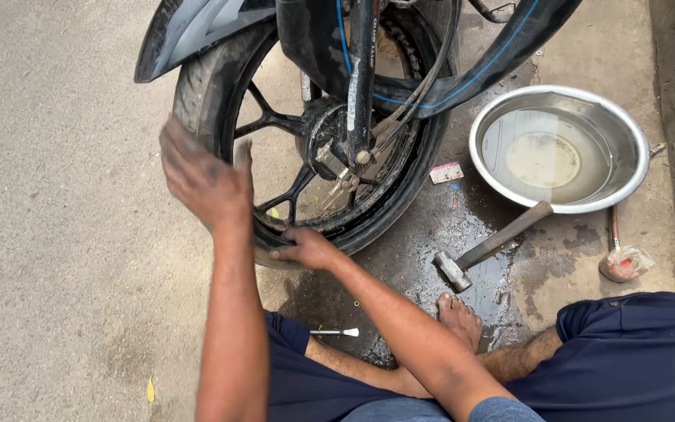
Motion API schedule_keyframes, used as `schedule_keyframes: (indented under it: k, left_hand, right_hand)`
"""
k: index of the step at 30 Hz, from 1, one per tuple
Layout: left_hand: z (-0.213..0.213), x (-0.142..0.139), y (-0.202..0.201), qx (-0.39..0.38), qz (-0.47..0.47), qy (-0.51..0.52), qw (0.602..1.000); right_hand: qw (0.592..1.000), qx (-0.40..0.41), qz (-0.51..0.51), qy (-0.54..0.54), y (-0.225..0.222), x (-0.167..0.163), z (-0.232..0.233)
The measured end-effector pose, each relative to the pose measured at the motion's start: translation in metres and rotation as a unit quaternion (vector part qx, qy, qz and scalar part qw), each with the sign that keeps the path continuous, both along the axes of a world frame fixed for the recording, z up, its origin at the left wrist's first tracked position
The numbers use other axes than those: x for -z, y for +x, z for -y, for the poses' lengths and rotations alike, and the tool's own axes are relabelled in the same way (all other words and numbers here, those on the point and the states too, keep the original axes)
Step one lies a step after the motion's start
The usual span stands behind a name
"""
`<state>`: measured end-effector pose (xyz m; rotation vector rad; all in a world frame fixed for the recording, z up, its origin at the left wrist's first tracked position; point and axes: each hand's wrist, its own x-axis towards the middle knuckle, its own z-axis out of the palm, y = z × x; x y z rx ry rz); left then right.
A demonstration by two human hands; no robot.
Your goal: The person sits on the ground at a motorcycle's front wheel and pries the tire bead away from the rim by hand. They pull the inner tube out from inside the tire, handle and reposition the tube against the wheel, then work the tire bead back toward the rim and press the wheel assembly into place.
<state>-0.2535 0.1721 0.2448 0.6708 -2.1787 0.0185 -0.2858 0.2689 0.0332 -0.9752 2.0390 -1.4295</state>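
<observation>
Head view: motorcycle wheel (314,141) stands upright on wet concrete, centre frame. Black tyre (197,94), worn and dusty, on a black spoked alloy rim, hub and brake parts grimy, fork leg scuffed white. Black inner tube (501,55) with a thin blue stripe hangs looped over the wheel's upper right. Right hand (306,248) grips the tyre's lower edge, fingers curled over the bead, pressed together. Left hand (201,176) is raised beside the tyre's left side, blurred, palm open, fingers loosely together, holding nothing; contact with the tyre unclear. Steel basin (560,148) of water sits right of the wheel. Hammer (494,244) lies with its handle against the basin rim, head on the wet patch near a bare foot (459,316).
</observation>
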Motion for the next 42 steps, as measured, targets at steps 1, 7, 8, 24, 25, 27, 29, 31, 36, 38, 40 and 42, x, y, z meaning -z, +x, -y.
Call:
schedule_keyframes:
  k: [1,7,8,24,25,27,29,31,36,38,40,42]
  left_hand:
    - [-0.007,0.025,0.017,0.001,-0.016,-0.028,0.999]
    - [-0.006,0.103,0.041,0.012,-0.026,0.029,0.999]
    - [-0.004,0.104,0.041,0.025,-0.023,0.039,0.999]
    - [-0.003,0.098,0.037,0.03,-0.026,0.027,0.999]
    - [-0.003,0.098,0.037,0.028,-0.029,0.024,0.999]
    - [-0.002,0.098,0.037,0.029,-0.036,0.024,0.999]
    - [-0.001,0.099,0.037,0.031,-0.03,0.033,0.999]
    - [0.0,0.1,0.036,0.023,-0.022,0.033,0.999]
    - [0.003,0.104,0.034,0.027,-0.033,0.021,0.999]
    - [0.003,0.104,0.034,0.028,-0.042,0.01,0.999]
    - [0.003,0.104,0.034,0.027,-0.031,0.02,0.999]
    - [0.004,0.104,0.034,0.024,-0.027,0.023,0.999]
  right_hand:
    - [1.0,-0.009,-0.012,0.025,-0.005,0.0,-0.004]
    - [0.983,-0.171,0.041,0.054,-0.025,0.008,-0.004]
    - [0.976,-0.198,0.077,0.044,-0.029,0.01,0.0]
    - [0.837,-0.216,-0.038,0.501,-0.104,0.031,-0.069]
    - [0.849,-0.235,-0.019,0.473,-0.091,0.028,-0.053]
    - [0.882,-0.258,0.013,0.393,-0.071,0.019,-0.02]
    - [0.912,-0.276,0.029,0.302,-0.058,0.011,-0.004]
    - [0.93,-0.291,0.018,0.223,-0.054,0.006,-0.001]
    - [0.94,-0.244,0.088,0.219,-0.059,0.016,-0.018]
    - [0.921,-0.245,0.057,0.296,-0.065,0.025,-0.023]
    - [0.899,-0.258,-0.073,0.346,-0.078,0.032,-0.032]
    - [0.853,-0.264,-0.084,0.442,-0.096,0.039,-0.049]
